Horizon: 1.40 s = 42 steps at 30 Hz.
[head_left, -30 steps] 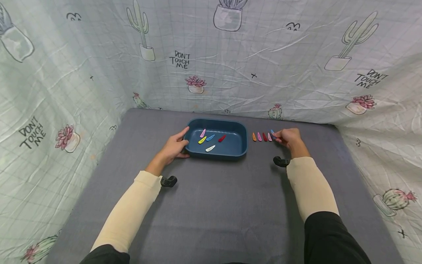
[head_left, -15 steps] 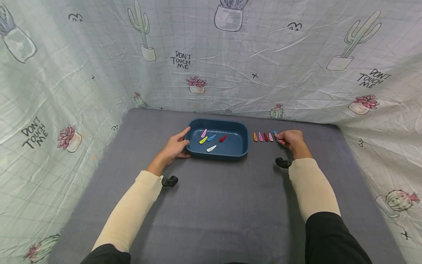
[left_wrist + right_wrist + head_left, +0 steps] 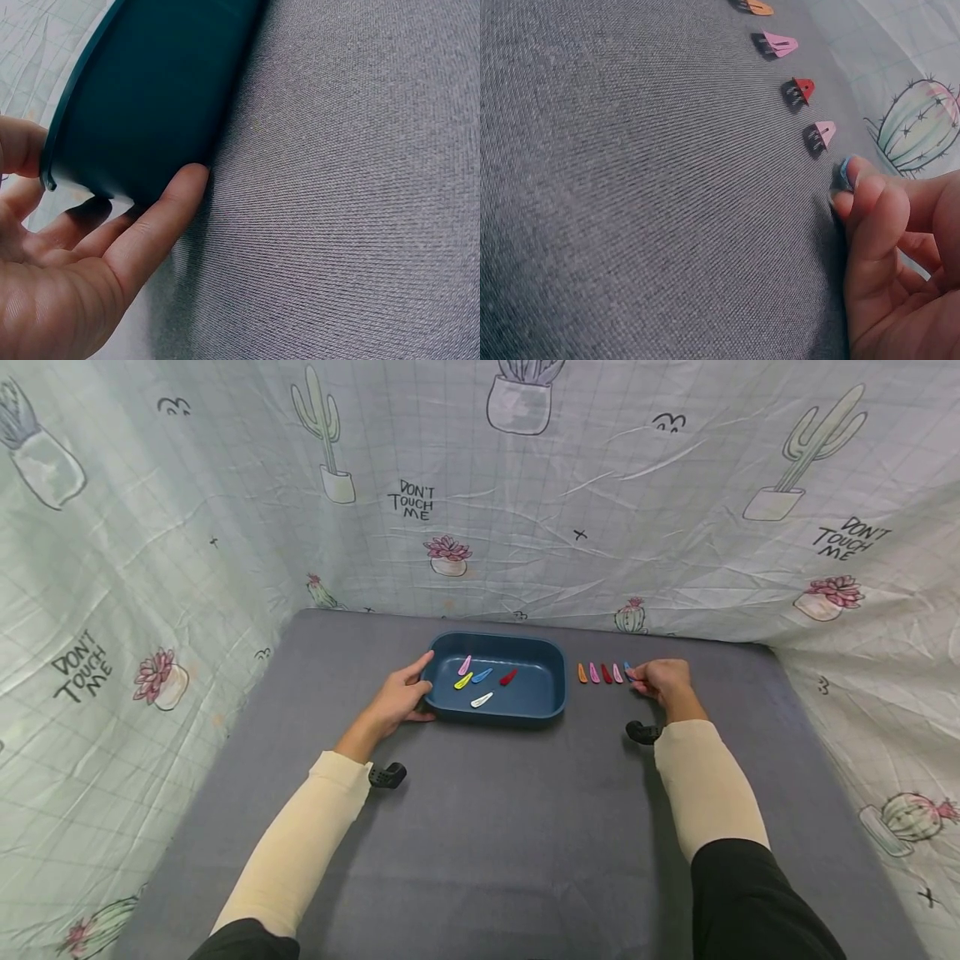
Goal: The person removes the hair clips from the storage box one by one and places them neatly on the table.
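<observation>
In the head view my left hand [image 3: 395, 700] holds the left end of a dark blue tray [image 3: 498, 721], thumb at the rim, fingers against the outer wall. The left wrist view shows those fingers on the tray's wall [image 3: 142, 97]. Pink, yellow, blue, red and white snap hair clips lie inside, the white hair clip [image 3: 482, 700] closest to the front. To the tray's right, my right hand [image 3: 663, 680] pinches a blue hair clip [image 3: 847, 172], mostly hidden by fingertips. It is at the right end of a row with an orange [image 3: 582, 673], a pink, a red [image 3: 803, 91] and a light pink hair clip [image 3: 824, 134].
Grey cloth [image 3: 517, 827] covers the table. A printed curtain [image 3: 525, 485] hangs behind the table's back edge and along both sides. Black wrist devices [image 3: 387, 775] sit on both forearms.
My right hand has shifted the blue hair clip slightly right and toward me, so it now lines up with the row. The left hand and tray stay in place.
</observation>
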### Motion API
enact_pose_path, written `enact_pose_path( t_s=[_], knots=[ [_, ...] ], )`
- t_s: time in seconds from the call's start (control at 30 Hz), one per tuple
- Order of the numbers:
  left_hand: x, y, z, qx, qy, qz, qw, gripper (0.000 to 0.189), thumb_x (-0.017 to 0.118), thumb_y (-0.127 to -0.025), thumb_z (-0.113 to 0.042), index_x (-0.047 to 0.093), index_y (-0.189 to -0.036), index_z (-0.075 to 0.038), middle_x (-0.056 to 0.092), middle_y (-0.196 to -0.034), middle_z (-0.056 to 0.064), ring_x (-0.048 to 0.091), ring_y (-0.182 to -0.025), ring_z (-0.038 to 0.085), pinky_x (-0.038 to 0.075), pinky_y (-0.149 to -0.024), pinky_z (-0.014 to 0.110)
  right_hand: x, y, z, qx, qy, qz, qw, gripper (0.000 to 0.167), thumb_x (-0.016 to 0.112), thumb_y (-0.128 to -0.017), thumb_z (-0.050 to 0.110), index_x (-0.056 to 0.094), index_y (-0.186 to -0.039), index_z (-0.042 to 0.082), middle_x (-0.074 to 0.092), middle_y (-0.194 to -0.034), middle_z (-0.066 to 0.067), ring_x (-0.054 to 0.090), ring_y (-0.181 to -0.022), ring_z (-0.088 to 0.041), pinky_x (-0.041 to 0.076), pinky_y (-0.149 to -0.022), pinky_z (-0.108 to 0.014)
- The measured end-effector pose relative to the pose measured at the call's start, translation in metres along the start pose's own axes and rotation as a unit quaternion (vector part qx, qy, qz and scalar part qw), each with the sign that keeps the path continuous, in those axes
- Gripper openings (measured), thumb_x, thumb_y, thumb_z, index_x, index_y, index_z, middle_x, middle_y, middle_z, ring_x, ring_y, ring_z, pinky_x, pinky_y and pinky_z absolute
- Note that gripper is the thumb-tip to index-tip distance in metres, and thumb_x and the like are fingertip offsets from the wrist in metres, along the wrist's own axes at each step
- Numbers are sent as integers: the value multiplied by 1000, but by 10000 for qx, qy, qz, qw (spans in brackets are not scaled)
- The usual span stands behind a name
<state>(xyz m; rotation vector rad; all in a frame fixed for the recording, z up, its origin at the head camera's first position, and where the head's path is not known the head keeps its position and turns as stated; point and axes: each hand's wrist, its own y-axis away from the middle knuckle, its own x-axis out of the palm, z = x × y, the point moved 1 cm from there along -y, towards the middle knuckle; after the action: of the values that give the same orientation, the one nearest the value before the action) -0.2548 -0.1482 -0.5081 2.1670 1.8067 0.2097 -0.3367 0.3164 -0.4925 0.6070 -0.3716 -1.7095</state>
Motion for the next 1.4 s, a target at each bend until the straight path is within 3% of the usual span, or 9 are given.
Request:
enact_pose_path(
  t_s=[0.43, 0.7, 1.03, 1.23, 1.4],
  knots=[
    [0, 1, 0, 10, -15, -43, 10000, 68, 45, -108, -11, 24, -165, -41, 17, -176, 8, 46, -147, 40, 58, -96, 60, 2, -6, -7, -172, 259, -268, 9992, 8, 69, -96, -3, 76, -94, 0, 69, -64, 3, 62, -52, -4, 57, -51, -19],
    [3, 0, -1, 20, -65, -7, 10000, 67, 45, -108, -11, 24, -166, -38, 18, -176, 9, 49, -145, 40, 59, -95, 59, -3, -6, -13, -227, 343, -342, 9986, 18, 75, -94, 3, 69, -78, 8, 66, -57, 5, 59, -49, -3, 54, -47, -18],
    [0, 2, -2, 46, -30, -23, 10000, 67, 45, -108, -11, 25, -165, -41, 17, -176, 9, 49, -144, 41, 59, -96, 60, -3, 0, -15, -456, 451, -121, 9979, 15, 80, -93, 16, 71, -82, 10, 67, -58, 7, 60, -52, -3, 52, -49, -17],
    [0, 3, -1, 70, -28, 35, 10000, 68, 45, -109, -11, 23, -165, -41, 14, -176, 7, 46, -147, 41, 58, -97, 61, -5, 4, -18, -588, 388, -197, 9973, 11, 79, -94, 13, 75, -84, 9, 71, -62, 6, 62, -53, -4, 51, -48, -18],
    [-1, 3, -2, 43, -31, 6, 10000, 67, 45, -108, -12, 23, -165, -41, 16, -176, 7, 46, -147, 41, 58, -97, 60, -1, 14, -14, -964, 240, -46, 9950, 4, 75, -95, 7, 75, -97, 3, 72, -67, 7, 65, -57, -3, 53, -53, -17]
  ],
)
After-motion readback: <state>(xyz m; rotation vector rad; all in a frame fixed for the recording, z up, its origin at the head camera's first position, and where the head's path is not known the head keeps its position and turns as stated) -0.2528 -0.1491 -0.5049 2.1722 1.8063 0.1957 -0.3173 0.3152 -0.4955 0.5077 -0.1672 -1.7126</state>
